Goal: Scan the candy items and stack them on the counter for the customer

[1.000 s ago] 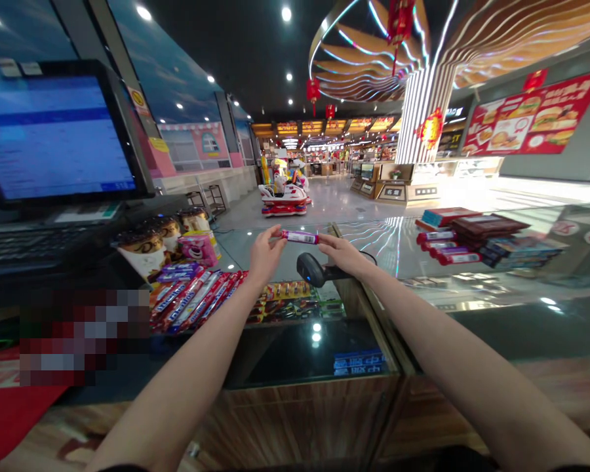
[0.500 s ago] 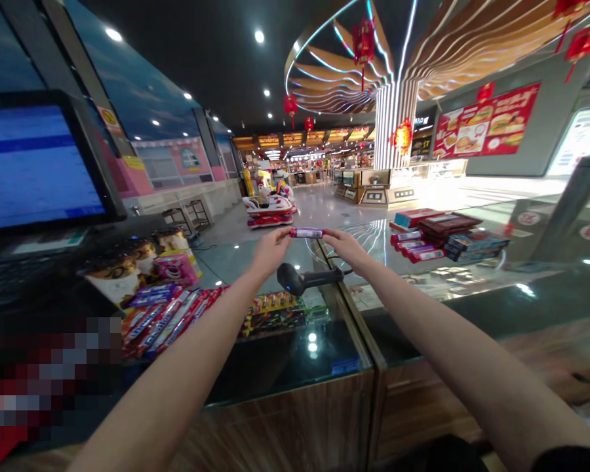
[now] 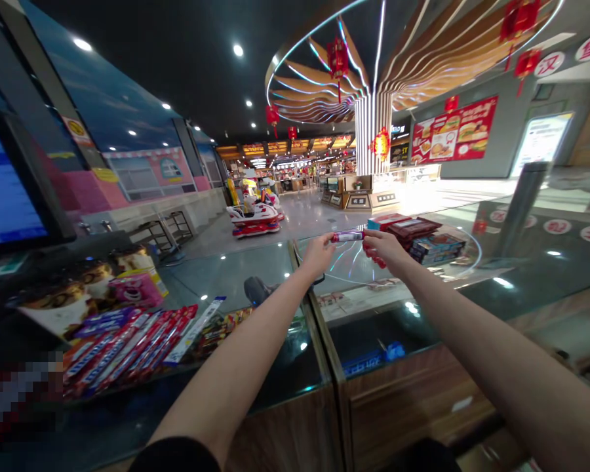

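A candy roll [image 3: 349,236] in a red and purple wrapper with a pale label is held level above the glass counter. My left hand [image 3: 318,254] is closed on its left end, and my right hand [image 3: 387,250] grips its right end. Just beyond my right hand lie more red rolls, partly covered by it. Behind them sits a pile of packs: dark brown packets [image 3: 407,229] and blue boxes [image 3: 437,248]. A black barcode scanner [image 3: 258,290] rests on the counter left of my left forearm, which hides part of it.
Long red and blue candy packs [image 3: 128,347] lie at the left beside patterned cups [image 3: 96,278] and a pink pack [image 3: 136,288]. A monitor [image 3: 14,180] stands at the far left. The glass counter has a wooden seam [image 3: 319,328] down its middle. A kiddie ride [image 3: 255,216] stands beyond.
Both hands have carried the candy roll to the right, towards the pile of packs. The view has turned right, and my left forearm now covers part of the scanner.
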A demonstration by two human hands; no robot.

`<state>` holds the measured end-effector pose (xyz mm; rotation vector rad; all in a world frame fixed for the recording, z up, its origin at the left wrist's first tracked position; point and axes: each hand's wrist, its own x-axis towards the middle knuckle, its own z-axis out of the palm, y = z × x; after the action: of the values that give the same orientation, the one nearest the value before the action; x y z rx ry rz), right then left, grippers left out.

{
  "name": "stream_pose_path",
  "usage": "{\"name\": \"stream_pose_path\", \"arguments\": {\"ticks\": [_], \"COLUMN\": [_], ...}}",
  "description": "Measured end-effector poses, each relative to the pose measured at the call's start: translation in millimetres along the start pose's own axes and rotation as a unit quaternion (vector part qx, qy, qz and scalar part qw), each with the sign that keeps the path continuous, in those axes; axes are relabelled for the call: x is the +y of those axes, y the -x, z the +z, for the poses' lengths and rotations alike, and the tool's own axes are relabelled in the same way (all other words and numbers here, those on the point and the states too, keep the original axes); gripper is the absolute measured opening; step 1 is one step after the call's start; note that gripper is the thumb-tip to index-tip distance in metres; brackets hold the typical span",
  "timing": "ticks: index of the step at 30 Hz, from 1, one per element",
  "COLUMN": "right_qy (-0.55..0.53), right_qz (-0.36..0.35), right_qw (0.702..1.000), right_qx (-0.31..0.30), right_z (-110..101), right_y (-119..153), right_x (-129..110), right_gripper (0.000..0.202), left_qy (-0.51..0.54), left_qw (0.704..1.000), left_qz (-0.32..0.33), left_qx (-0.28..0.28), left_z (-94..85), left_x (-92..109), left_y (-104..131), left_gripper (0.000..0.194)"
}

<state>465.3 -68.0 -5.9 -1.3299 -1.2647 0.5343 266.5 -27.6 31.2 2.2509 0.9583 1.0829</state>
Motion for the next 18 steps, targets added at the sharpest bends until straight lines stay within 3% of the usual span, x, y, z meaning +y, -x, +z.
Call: {"name": "stream_pose_path", "arguments": {"ticks": [8, 14, 18], "right_qy": [-0.063, -0.042, -0.031], "right_qz": [0.095, 0.153, 0.165], "right_qw": [0.990, 0.981, 0.981], "right_qx": [0.078, 0.111, 0.100], "right_z": [-44, -54, -52], "right_y": [0, -2, 0], "right_x": [20, 28, 26], "right_gripper": [0.039, 0.042, 0.045], "left_qy": [0.086, 0.119, 0.145], "left_qw": [0.996, 0.991, 0.986], "left_qz": [-0.012, -0.033, -0.060], "left_qx": [-0.037, -0.053, -0.048], "left_z": [66.2, 97.6, 113.1], "left_x": [9, 1, -6], "left_y": [-14, -21, -26], "left_gripper": [0.046, 0.044, 0.047]}}
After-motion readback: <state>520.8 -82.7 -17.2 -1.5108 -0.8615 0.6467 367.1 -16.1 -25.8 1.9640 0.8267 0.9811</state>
